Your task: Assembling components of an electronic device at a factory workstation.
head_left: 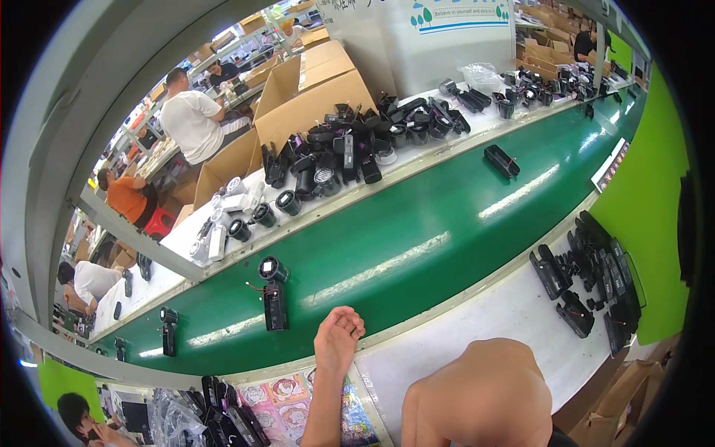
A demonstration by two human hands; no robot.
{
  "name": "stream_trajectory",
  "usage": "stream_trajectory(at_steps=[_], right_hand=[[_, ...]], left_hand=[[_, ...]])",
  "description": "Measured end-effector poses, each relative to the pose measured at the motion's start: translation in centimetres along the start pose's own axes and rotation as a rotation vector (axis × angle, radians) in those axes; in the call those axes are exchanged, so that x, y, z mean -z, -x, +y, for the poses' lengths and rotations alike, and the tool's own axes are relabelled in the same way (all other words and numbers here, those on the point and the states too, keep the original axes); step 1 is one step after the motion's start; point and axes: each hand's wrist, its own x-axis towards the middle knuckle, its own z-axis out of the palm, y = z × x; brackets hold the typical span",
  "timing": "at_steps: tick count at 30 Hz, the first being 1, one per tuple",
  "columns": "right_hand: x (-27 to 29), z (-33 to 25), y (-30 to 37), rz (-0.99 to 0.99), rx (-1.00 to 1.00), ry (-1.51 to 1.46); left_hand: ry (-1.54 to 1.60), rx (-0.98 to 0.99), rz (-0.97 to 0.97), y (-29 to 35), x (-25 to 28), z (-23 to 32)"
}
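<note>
**A:** Status on your hands?

**B:** My left hand [339,337] rests at the near edge of the green conveyor belt [417,223], fingers curled loosely inward, nothing in it. My right hand is out of view; only the right forearm or elbow [480,395] shows, close to the camera at the bottom of the frame, so I cannot tell whether that hand is open or closed.

**A:** Nearest part?

**B:** A black flashlight unit [273,294] with a round lens head and a thin red wire, lying on the belt just beyond and to the left of my left hand. Not touching it.

**A:** Anything else on the belt?

**B:** 1 more black unit [169,330] further left, 1 black rectangular housing [501,161] far up the belt on the right.

**A:** Bench on your side?

**B:** White bench top [506,313]. A group of black housings [596,276] lies well off to my right. A colourful printed sheet [287,402] sits under my left forearm, black parts [223,417] beside it.

**A:** Far side?

**B:** A heap of black lamp parts [350,141] against open cardboard boxes [313,89], some white units [231,205] to its left. Other people at benches behind, top left.
</note>
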Motion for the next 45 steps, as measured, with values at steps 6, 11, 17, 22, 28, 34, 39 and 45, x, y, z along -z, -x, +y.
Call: stream_trajectory(at_steps=[6,11,17,22,28,34,39,45], right_hand=[[-0.1,0.6,0.6,0.032,0.019,-0.03],[0.3,0.2,0.1,-0.011,-0.015,-0.024],[-0.1,0.1,0.7,0.021,-0.03,-0.018],[1.8,2.0,-2.1,-0.166,0.385,0.124],[-0.6,-0.4,0.5,0.068,0.023,0.024],[0.2,-0.1,0.8,0.02,0.004,0.017],[0.2,-0.4,0.6,0.029,-0.003,0.029],[0.2,-0.3,0.7,0.03,-0.003,0.032]], left_hand=[[-0.011,-0.006,-0.014,0.0,0.3,0.1],[-0.008,-0.013,-0.019,0.0,0.2,0.0],[-0.016,-0.013,-0.012,0.0,0.2,0.0],[0.007,-0.008,-0.046,-0.2,0.2,-0.3],[0.041,-0.005,-0.065,-0.1,0.2,-0.3],[0.034,-0.021,-0.044,0.1,0.7,-0.2],[0.033,-0.021,-0.05,-0.1,0.5,-0.2],[0.028,-0.028,-0.055,0.0,0.8,-0.1]])
